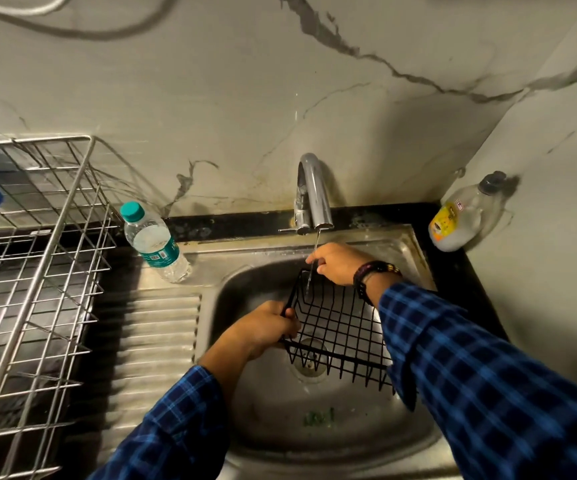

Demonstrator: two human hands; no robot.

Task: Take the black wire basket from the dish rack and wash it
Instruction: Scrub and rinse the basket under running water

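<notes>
The black wire basket (pixel 340 327) is held tilted over the steel sink (pixel 262 403), above the drain. My left hand (pixel 268 327) grips its left rim. My right hand (pixel 337 263) holds the far rim, directly under the chrome tap (pixel 311 192). A thin stream of water runs from the spout past my right fingers onto the basket. My right sleeve hides the basket's right side.
A steel dish rack (pixel 34 271) stands at the left on the black counter, with a blue object at its top left. A water bottle (pixel 155 242) sits by the sink's back left corner. A jug with a yellow label (pixel 460 220) stands at the back right corner. The ribbed drainboard (pixel 155 337) lies left of the basin.
</notes>
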